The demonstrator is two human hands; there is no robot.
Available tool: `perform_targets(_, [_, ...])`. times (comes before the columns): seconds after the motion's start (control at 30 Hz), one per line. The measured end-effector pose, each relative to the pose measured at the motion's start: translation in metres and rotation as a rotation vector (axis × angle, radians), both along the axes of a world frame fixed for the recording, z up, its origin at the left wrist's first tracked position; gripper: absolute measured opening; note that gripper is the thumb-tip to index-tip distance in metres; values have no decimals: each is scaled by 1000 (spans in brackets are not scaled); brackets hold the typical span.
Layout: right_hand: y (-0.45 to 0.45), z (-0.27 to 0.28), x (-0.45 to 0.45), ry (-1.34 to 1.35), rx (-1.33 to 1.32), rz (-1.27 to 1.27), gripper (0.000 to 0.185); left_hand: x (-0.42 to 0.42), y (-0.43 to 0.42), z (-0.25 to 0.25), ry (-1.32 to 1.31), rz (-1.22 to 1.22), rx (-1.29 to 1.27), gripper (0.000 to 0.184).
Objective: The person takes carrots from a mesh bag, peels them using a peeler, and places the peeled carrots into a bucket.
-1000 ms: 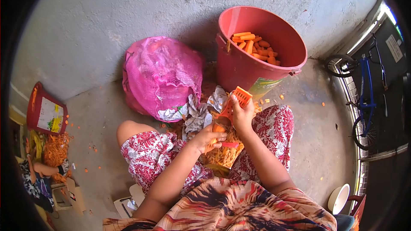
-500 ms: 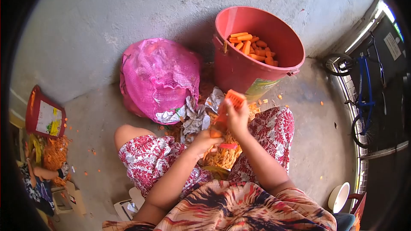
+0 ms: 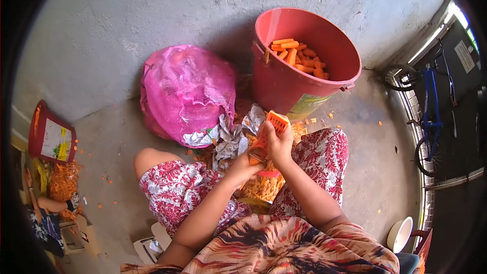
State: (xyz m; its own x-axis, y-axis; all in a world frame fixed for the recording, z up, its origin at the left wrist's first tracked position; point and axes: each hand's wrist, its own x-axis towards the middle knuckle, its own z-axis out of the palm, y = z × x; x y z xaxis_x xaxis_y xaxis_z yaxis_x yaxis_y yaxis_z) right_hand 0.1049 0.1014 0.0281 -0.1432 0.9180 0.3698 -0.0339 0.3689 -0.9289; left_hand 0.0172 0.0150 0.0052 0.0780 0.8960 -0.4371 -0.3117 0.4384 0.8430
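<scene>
My right hand [image 3: 279, 141] is closed round an orange plastic peeler [image 3: 277, 121] with a slotted end that points up and away from me. Lower and to the left, my left hand [image 3: 243, 166] grips a carrot [image 3: 257, 154], and the peeler's lower part lies against it. Both hands are close together between my knees, above a heap of orange peelings [image 3: 262, 186]. Part of a red rim shows just under the hands. Crumpled paper [image 3: 231, 144] lies beyond my left hand.
A red bucket [image 3: 264, 83] holding peeled carrots stands ahead, beside a pink mesh sack [image 3: 187, 94]. At left are another red bucket [image 3: 57, 139], peelings and a seated person [image 3: 45, 213]. A blue bicycle [image 3: 431, 116] and white bowl [image 3: 399, 235] are at right.
The peeler, held in my right hand, has come down and nearer to me over the carrot. My left hand has shifted only slightly. The whole view has drifted a little left.
</scene>
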Motion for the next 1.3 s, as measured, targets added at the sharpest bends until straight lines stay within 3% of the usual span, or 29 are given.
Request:
perform_targets(0.07, [6, -4, -1, 117, -127, 29, 25, 0, -3, -2, 85, 13, 41, 47])
perform_targets(0.17, [56, 9, 22, 189, -117, -261, 16, 1, -6, -2, 147, -4, 40, 49])
perform_targets(0.27, [62, 9, 27, 313, -69, -197, 15, 1, -3, -13, 186, -8, 60, 53])
perform_targets(0.37, [12, 10, 6, 204, -176, -49, 19, 2, 1, -16, 159, 4, 122, 57])
perform_targets(0.4, [-1, 9, 0, 206, -122, 26, 22, 2, 2, -16, 145, 14, 123, 58])
perform_targets(0.43, [-4, 1, -2, -17, 44, -35, 24, 1, 3, -15, 131, 24, 124, 59])
perform_targets(0.5, [-2, 8, -3, 101, -37, -7, 20, 1, 0, -11, 111, 40, 79, 61])
perform_targets(0.57, [27, 22, 7, 291, -91, -107, 9, 1, -3, -8, 180, 13, 60, 60])
perform_targets(0.67, [75, 8, 39, 306, -147, -347, 9, 3, -7, 0, 246, -6, 40, 57])
perform_targets(0.77, [52, 7, 29, 185, -53, -230, 14, 3, -1, -19, 50, 86, 63, 55])
perform_targets(0.83, [35, 6, 22, 283, -126, -78, 14, 0, 3, -22, -63, 90, 80, 56])
perform_targets(0.93, [23, -4, 13, 106, -117, -90, 14, 1, 2, -12, -167, 132, 94, 60])
perform_targets(1.03, [2, 21, 7, 292, -275, 68, 14, 1, 0, 2, -273, 89, 29, 66])
perform_targets(1.07, [0, 18, 5, 305, -201, 111, 14, -2, 1, 0, -304, 38, -5, 69])
perform_targets(1.2, [1, 19, 3, 294, -220, 55, 15, -8, 2, 1, -397, -58, 58, 77])
perform_targets(1.3, [20, 16, 13, 311, -239, 5, 14, -13, 2, 2, -634, -92, 68, 81])
